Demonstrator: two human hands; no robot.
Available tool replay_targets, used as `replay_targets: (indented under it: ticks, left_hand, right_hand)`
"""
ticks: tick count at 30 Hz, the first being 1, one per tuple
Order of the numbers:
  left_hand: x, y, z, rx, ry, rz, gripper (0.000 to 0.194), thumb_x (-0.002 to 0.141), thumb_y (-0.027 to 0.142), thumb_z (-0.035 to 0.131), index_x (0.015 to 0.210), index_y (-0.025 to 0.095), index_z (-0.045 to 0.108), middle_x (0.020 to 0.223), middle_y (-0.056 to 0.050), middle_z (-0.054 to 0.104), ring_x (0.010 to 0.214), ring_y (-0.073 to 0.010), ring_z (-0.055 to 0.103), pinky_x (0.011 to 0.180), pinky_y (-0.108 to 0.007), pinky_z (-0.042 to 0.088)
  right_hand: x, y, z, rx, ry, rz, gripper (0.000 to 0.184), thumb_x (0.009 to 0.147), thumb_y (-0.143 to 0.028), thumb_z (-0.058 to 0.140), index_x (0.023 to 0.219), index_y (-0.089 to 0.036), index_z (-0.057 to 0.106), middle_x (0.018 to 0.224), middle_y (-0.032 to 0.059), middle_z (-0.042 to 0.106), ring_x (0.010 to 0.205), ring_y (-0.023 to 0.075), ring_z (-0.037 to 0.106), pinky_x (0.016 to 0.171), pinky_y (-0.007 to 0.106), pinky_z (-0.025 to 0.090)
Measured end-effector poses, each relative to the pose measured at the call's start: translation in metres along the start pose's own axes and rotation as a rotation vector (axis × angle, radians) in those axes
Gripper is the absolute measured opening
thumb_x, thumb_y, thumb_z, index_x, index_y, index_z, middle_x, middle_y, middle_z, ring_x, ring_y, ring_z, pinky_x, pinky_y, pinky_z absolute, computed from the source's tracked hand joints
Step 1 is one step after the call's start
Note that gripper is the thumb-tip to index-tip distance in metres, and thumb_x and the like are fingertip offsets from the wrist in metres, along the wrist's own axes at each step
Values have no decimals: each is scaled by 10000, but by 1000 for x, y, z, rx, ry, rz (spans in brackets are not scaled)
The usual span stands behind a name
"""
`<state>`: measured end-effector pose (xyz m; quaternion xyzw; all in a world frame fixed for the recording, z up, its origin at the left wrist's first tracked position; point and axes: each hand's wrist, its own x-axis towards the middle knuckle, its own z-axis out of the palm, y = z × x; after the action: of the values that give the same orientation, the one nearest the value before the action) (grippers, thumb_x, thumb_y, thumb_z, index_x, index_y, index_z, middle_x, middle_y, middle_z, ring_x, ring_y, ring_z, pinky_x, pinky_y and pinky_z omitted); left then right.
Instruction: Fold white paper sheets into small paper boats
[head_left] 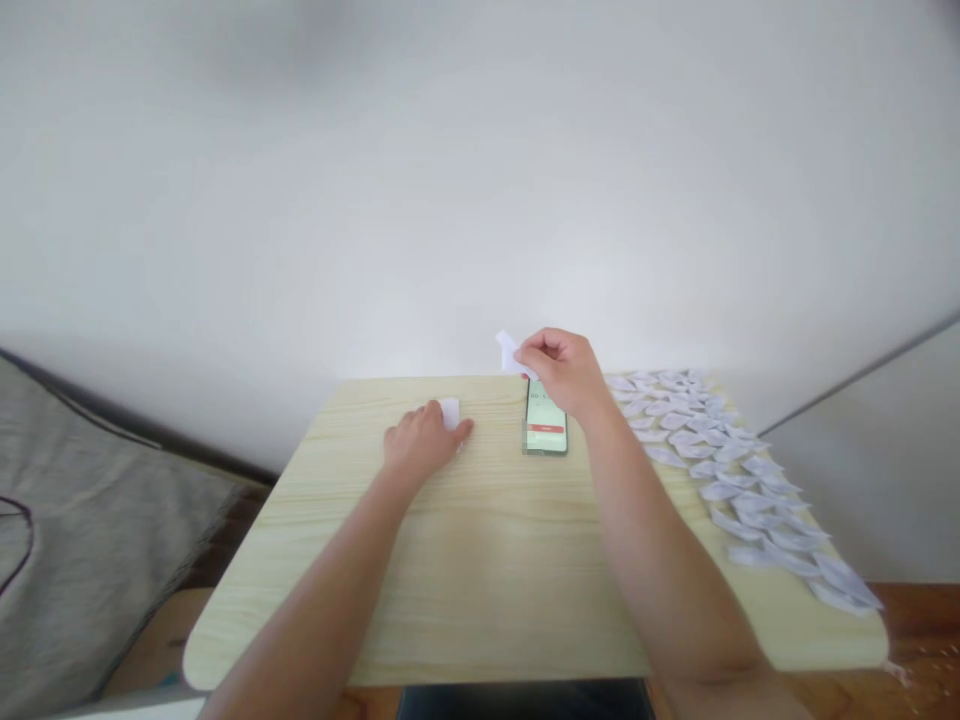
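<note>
Raised above the far edge of the table, my right hand (566,370) pinches a small folded white paper (507,353) between thumb and fingers. One end of the folded paper sticks out to the left and upward. Lower and to the left, my left hand (421,440) rests on the tabletop with fingers curled over a small white paper (450,412). Part of that paper shows between the index finger and thumb; the rest is hidden. Partly behind my right hand lies a phone (547,420) with its lit screen showing a red bar.
Many folded white paper pieces (701,440) lie in overlapping rows along the right side of the pale wooden table (495,570). A white wall (450,200) stands directly behind the table. Grey fabric (90,520) is at the left.
</note>
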<state>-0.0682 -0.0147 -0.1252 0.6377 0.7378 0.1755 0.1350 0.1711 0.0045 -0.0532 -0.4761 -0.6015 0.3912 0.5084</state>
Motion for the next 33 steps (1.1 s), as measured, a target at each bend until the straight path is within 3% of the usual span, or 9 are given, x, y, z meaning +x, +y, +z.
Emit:
replay_targets:
  ticks: [6,14,17,22,24,26,30,33]
  left_hand:
    - [-4,-6,15,198,-60,71,272,936,415,484,942,194,643,1132,-200,722,1162,-384,634,967,-489,473]
    - [-1,-12,0,124,-74,85,181,900,323,527,804,209,629,940,-136,740,999,-352,672,924,-493,460]
    - [2,3,-14,-35,-69,114,240,921,406,561,832,205,656,882,-102,742,929,-309,685,912,-460,473]
    - [6,60,-41,-467,-51,323,437,1042,555,401,1230,238,635,1038,-49,752,977,-191,693,854,-297,520]
    - [6,84,-47,-856,-65,412,351,971,519,612,1079,195,689,936,-52,729,899,-184,667,832,-294,513]
    - [6,103,-52,-1044,-100,442,268,939,451,696,968,185,707,824,-25,689,803,-154,623,777,-275,492]
    - [7,121,-60,-1171,-116,419,198,937,375,725,921,178,707,727,2,635,726,-124,565,705,-255,443]
    - [7,122,-67,-1235,-210,442,174,949,356,715,937,182,715,733,-1,623,744,-131,568,733,-276,441]
  right_hand:
    - [3,18,23,-12,-77,43,120,798,-312,690,746,-208,717,668,-17,689,603,142,578,562,266,413]
    - [-3,26,32,-67,-131,81,128,810,-314,696,741,-212,731,671,-20,697,606,139,575,566,262,404]
    - [-4,20,28,-55,-130,62,140,818,-331,718,778,-205,765,721,-8,731,659,147,613,618,270,438]
    - [-5,0,8,78,40,-13,202,807,-396,797,838,-196,806,795,22,772,736,168,655,684,288,477]
    - [-6,-9,-2,137,75,-12,223,813,-414,807,858,-195,812,793,28,774,740,172,658,684,291,479]
    - [-8,-18,-11,172,91,-28,217,831,-408,804,864,-193,816,783,27,768,744,170,659,700,291,488]
    - [-13,-33,-22,254,54,-52,180,896,-363,754,866,-196,814,764,16,757,732,151,654,712,280,508]
    - [-19,-42,-25,349,-21,-58,171,910,-350,748,871,-196,810,785,24,768,738,153,670,734,291,537]
